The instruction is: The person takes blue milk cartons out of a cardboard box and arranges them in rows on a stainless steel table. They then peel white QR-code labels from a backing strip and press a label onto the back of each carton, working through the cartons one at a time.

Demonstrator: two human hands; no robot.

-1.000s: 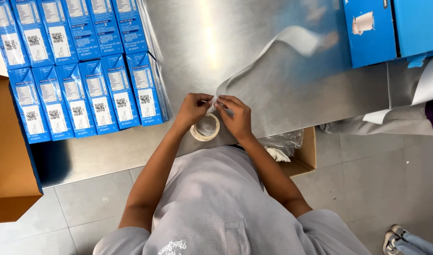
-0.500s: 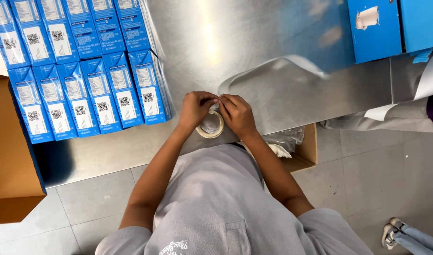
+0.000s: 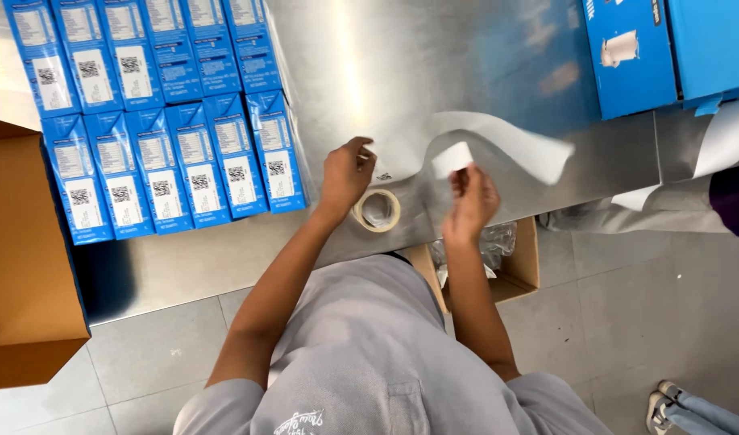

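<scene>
My left hand [image 3: 345, 173] pinches one end of a long white paper strip [image 3: 506, 137] that curls across the steel table [image 3: 224, 250]. My right hand [image 3: 470, 197] holds up a small white piece [image 3: 452, 159] between its fingertips, a little to the right of the left hand. A roll of pale tape [image 3: 377, 209] lies flat on the table near the front edge, just below my left hand and between the two hands. Neither hand grips the roll.
Rows of blue cartons [image 3: 168, 121] stand on the table's left side. A brown cardboard box [image 3: 23, 258] sits at the far left. Blue boxes [image 3: 627, 48] lie at the back right. A small open carton [image 3: 523, 258] holding plastic sits under the table. Another person's sleeve [image 3: 732, 193] and shoe [image 3: 668, 403] are at the right.
My hands were together over the tape roll. They have drawn apart: the right now holds a small white piece, and the left keeps the strip's end.
</scene>
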